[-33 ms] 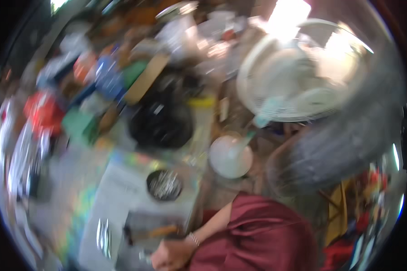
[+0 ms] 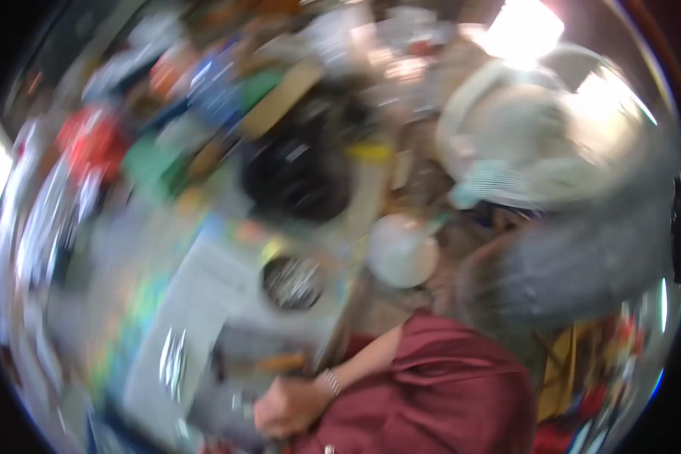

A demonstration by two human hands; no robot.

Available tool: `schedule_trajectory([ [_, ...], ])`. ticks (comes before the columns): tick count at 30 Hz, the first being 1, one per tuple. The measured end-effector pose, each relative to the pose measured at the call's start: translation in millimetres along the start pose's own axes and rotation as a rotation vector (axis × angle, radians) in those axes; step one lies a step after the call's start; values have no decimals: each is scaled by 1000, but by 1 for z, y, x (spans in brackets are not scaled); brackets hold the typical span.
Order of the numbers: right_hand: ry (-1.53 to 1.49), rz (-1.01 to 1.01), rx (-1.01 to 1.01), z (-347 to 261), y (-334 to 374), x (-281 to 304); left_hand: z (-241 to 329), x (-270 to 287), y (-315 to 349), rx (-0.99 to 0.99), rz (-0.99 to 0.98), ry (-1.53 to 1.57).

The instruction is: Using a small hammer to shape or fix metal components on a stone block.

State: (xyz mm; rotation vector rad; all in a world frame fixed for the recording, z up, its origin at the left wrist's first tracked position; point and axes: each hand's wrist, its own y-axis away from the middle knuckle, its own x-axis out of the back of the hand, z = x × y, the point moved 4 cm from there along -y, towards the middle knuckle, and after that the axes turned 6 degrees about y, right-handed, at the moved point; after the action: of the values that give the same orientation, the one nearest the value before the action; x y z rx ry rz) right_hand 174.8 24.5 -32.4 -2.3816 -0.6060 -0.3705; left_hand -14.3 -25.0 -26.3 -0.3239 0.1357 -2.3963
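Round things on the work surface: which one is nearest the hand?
The dark round metal part with the shiny centre, just above the hand. The white bowl lies farther right; the black heap farther up.

We're looking down into a crowded repair workshop, heavily blurred. On the right, a big white electric fan with a round wire guard [image 2: 537, 144] lies on its back. Centre, a black rounded housing [image 2: 299, 178] sits amid clutter. Nearer, a pale grey work surface [image 2: 204, 303] carries a small round dark metal part [image 2: 291, 281]. Far left, a heap of red, blue and green packets [image 2: 151, 113] spreads across the bench.
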Motion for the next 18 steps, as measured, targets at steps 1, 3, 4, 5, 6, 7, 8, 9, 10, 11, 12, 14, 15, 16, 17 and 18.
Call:
schedule_trajectory([
  [1, 59, -27, 47, 0, -1, 10, -36, 11, -5, 120, -30, 208],
  [3, 191, -54, 26, 8, 2, 12, -16, -6, -10, 81, 73, 302],
  [4, 238, -47, 21, 8, 4, 15, -11, 0, -11, 47, 1, 169],
  [5, 202, -41, 17, 9, 4, 17, -13, 5, -13, 13, -34, 229],
  [6, 139, -34, 0, 10, 4, 17, -13, 14, -15, -12, -36, 127],
  [7, 177, -28, 65, 4, -7, 19, -19, 24, -18, -5, -27, 107],
  [8, 144, -43, 42, 6, -6, 15, -20, 32, -19, 67, 4, 56],
  [9, 143, -44, 11, 6, -5, 13, -29, 39, -23, 74, 28, 52],
  [10, 105, -66, 31, 4, -7, 8, -32, 49, -26, 60, 40, -33],
  [11, 105, -77, 11, 4, -5, 7, -35, 55, -29, 67, 60, -40],
  [12, 111, -85, -11, 4, -6, 6, -36, 58, -32, 9, 58, -150],
  [14, 133, -98, -1, 1, -9, 2, -43, 63, -39, -73, 25, -336],
  [15, 159, -98, 7, 1, -9, 0, -49, 64, -41, -68, 26, -332],
  [16, 162, -110, -1, 1, -9, -1, -53, 63, -42, -69, 10, -346],
  [17, 165, -115, -2, 1, -8, -2, -57, 61, -43, -71, -6, -362],
  [18, 167, -123, -10, 2, -8, -2, -65, 59, -42, -42, -21, -308],
])
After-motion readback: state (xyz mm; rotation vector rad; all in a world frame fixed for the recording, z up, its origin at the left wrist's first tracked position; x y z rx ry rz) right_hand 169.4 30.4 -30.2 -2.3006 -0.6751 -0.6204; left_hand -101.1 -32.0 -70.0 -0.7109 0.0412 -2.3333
